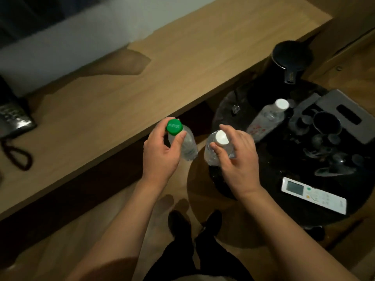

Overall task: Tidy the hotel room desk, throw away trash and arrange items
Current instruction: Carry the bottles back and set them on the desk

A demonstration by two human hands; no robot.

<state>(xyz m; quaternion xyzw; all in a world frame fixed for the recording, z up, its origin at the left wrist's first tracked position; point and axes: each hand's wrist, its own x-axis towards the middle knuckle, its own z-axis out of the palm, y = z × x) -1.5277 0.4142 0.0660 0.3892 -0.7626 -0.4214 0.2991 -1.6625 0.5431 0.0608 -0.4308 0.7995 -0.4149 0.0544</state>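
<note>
The left hand (162, 151) is curled round the neck of a clear bottle with a green cap (174, 127), thumb and fingertips pinching just under the cap, and it holds the bottle in the air off the near edge of the wooden surface (125, 82). The right hand (236, 157) grips a second clear bottle with a white cap (221, 137), thumb against its neck and fingers wrapped behind it, just right of the green-capped bottle and over the left rim of the round black table (253, 203). The two bottles are near each other but apart. On the round black table, a third bottle (267, 116) with a white cap and a red-printed label lies tilted beyond the right hand. Right of that bottle sits a dark grey tray (343, 106) with a cup (326, 123) in it, and a black kettle (288, 63) stands at the table's far side. A white remote control (313, 195) lies at the table's near right. A black telephone (14, 116) with a coiled cord rests at the far left of the wooden surface.
</note>
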